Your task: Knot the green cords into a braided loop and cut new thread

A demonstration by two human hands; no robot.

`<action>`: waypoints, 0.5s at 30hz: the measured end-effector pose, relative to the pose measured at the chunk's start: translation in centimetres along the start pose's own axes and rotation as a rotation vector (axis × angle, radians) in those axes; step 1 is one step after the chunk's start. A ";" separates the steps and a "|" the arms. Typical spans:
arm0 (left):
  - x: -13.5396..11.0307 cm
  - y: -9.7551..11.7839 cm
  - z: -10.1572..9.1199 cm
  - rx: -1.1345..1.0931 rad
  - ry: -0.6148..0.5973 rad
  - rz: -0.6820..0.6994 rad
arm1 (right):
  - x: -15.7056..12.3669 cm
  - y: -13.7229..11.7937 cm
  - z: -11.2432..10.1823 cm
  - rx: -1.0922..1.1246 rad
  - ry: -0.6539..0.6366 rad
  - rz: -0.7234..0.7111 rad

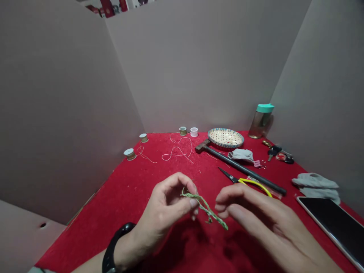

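Between thumb and fingers of my left hand [170, 204] is pinched a thin green braided cord [212, 212]. It has a loop and short frayed ends, and its tip slants down to the right. A black band is on my left wrist. My right hand [256, 216] hovers just right of the cord, fingers loosely curled and thumb a little apart from them, with nothing visible in it. Beyond it lie yellow-handled scissors [253, 182], their dark blades pointing up and left.
A hammer [241, 165] lies diagonally behind the scissors. Near the back are a woven basket [226, 146], a bottle [260, 121] and several thread spools [130, 153] with loose thread. Keys [274, 151], grey gloves [315, 182] and a phone [332, 220] are on the right. Grey panels enclose the red tabletop [113, 201].
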State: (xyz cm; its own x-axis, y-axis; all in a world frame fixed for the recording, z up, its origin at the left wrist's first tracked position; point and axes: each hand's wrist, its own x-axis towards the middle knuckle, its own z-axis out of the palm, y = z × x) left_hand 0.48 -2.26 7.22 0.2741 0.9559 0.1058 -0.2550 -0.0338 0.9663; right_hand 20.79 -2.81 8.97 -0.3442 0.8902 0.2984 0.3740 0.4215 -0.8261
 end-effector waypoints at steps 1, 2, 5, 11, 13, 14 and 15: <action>-0.1 0.0 0.1 0.003 0.020 -0.008 | 0.0 0.1 0.1 -0.020 0.028 -0.035; -0.1 -0.1 0.3 0.014 0.035 -0.015 | -0.1 0.1 0.2 -0.036 0.036 -0.062; 0.1 -0.2 0.7 0.127 0.110 -0.003 | -0.3 0.1 0.6 -0.023 -0.015 -0.095; 0.3 1.0 1.1 0.382 0.137 0.106 | -0.5 -0.2 0.6 0.392 -0.099 0.194; 0.2 1.5 0.8 0.422 0.079 0.136 | -0.4 -0.2 0.7 0.619 -0.101 0.290; 0.1 1.7 0.6 0.432 0.036 0.135 | -0.2 -0.1 0.8 0.715 -0.095 0.315; 0.1 1.9 0.3 0.439 -0.009 0.126 | 0.0 -0.1 0.9 0.789 -0.099 0.324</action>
State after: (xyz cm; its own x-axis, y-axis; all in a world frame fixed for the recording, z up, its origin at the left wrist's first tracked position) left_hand 0.28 -2.33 9.14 0.2745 0.9339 0.2293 0.1297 -0.2722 0.9535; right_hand 20.00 -3.02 8.61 -0.4113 0.9112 -0.0226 -0.2292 -0.1274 -0.9650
